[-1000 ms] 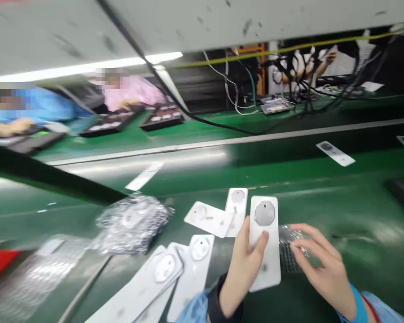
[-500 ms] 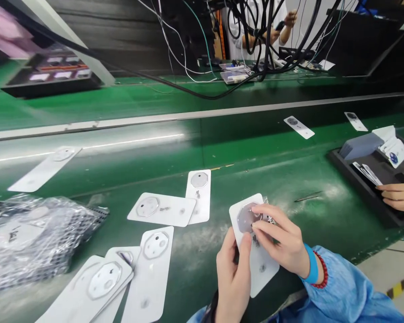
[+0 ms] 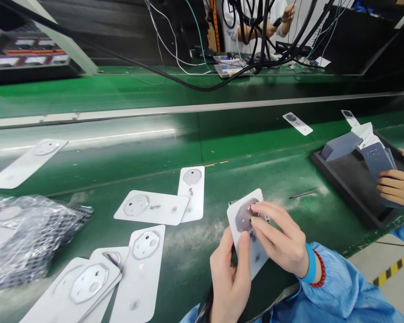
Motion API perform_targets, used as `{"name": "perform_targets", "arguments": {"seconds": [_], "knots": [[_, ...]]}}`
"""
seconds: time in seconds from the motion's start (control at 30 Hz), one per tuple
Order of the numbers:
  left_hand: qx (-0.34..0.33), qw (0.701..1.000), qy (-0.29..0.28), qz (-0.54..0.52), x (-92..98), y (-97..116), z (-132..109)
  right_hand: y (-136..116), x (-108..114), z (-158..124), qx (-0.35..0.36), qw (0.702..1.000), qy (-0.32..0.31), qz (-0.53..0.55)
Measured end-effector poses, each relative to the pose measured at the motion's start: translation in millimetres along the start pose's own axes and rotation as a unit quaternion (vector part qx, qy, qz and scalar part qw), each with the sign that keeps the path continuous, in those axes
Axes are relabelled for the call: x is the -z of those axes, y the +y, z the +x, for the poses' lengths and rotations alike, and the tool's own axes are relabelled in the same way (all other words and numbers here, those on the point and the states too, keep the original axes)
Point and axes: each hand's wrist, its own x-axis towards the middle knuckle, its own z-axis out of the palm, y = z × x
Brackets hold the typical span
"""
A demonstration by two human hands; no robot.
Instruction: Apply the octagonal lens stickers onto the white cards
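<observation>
We find the white card (image 3: 252, 255) tipped further back between the person's hands than in the earlier frame, and a co-worker's hand (image 3: 397, 188) has moved up against the sheets in the tray.

The card is held above the worktop (image 3: 242, 157), near its front edge. The left grip (image 3: 230, 273) is closed on the card's lower edge, with the thumb across its face. The right grip (image 3: 278, 235) is also closed, its fingers (image 3: 265, 224) pressed on the card and touching the grey octagonal disc (image 3: 245, 215). A blue wristband (image 3: 311, 264) and a red bead bracelet (image 3: 319, 269) sit on the right wrist.

To the left lie two overlapping white cards (image 3: 151, 207) and, nearer the person, a further group of white cards (image 3: 97, 282). Beyond these, another white card (image 3: 27, 163) lies apart, and a clear plastic bag (image 3: 20, 237) holding a mesh-patterned sheet rests at the left edge of view.

To the right are a thin dark strip (image 3: 301, 194) and a black tray (image 3: 343, 193) carrying grey-blue sheets (image 3: 340, 146). Two small white cards (image 3: 298, 124) lie on the far side of the worktop, below hanging cables (image 3: 265, 27).
</observation>
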Motion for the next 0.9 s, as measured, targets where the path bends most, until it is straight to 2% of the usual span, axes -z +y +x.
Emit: {"name": "perform_targets", "arguments": {"seconds": [0.2,0.47,0.6,0.67,0.77,0.83,0.9], "knots": [[0.028,0.998,0.043,-0.044,-5.7,8,5,-1,4,0,0.072,0.994,-0.035,-0.071],[0.114,0.984,0.078,-0.111,-4.1,10,11,-5,8,-2,0.101,0.98,-0.108,-0.135],[0.146,0.975,0.078,-0.146,-2.6,8,14,0,10,-3,0.085,0.987,-0.119,-0.069],[0.151,0.973,0.093,-0.15,-3.0,8,15,1,8,-2,0.051,0.994,-0.097,-0.002],[0.164,0.971,0.104,-0.137,-3.4,9,16,0,3,-2,-0.082,0.993,-0.024,0.078],[0.173,0.972,0.095,-0.13,-2.8,11,16,-2,-1,-3,-0.185,0.973,0.01,0.134],[0.176,0.971,0.087,-0.138,-1.6,12,16,-4,-4,-3,-0.24,0.952,0.025,0.188]]}}
